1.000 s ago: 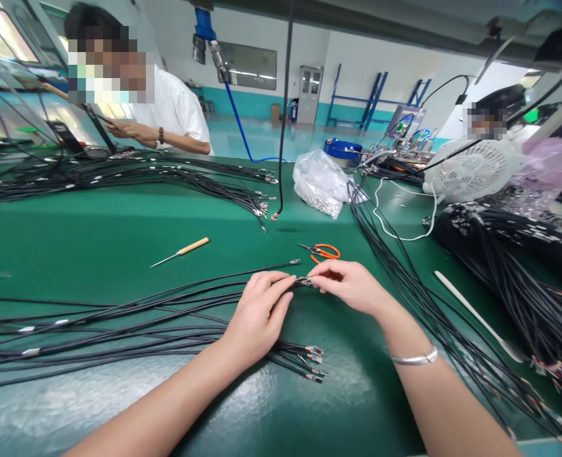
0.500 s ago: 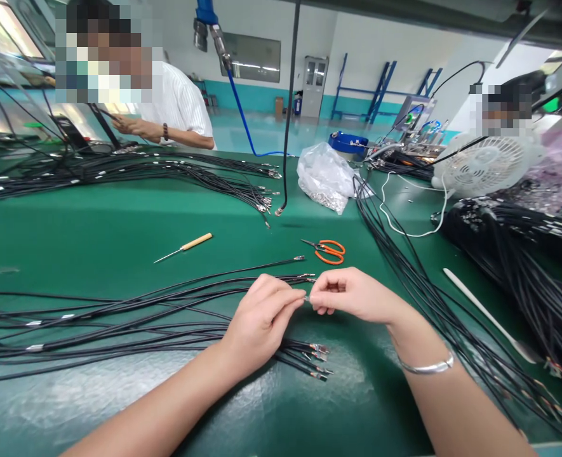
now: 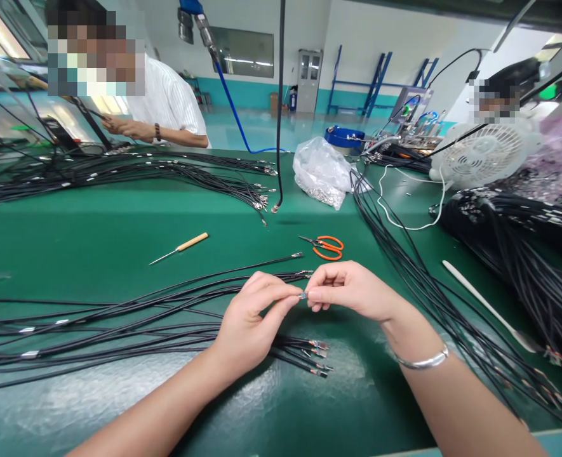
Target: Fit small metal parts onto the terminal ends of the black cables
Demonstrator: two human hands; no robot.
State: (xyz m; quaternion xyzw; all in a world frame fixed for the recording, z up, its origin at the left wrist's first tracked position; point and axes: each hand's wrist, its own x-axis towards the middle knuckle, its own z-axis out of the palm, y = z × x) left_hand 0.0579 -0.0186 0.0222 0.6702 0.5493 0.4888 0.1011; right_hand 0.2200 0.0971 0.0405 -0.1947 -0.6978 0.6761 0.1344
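Between my fingertips is a small metal cable connector. My left hand pinches it from the left with thumb and forefinger. From the right, the thumb and curled fingers of my right hand close on its other end. Black cables with metal ends run in from the left, some passing under my left hand. Several bare cable ends stick out below that hand. Orange-handled scissors lie just beyond my right hand. The connector's finer details are hidden by my fingers.
A wooden-handled awl lies left of the scissors. Farther back are a plastic bag of metal parts, a white fan and more cable bundles. A dark hose hangs over the green table. A person sits across.
My fingers have shifted slightly on the connector, so more of its metal shows between the two hands. The whole view has moved a little.
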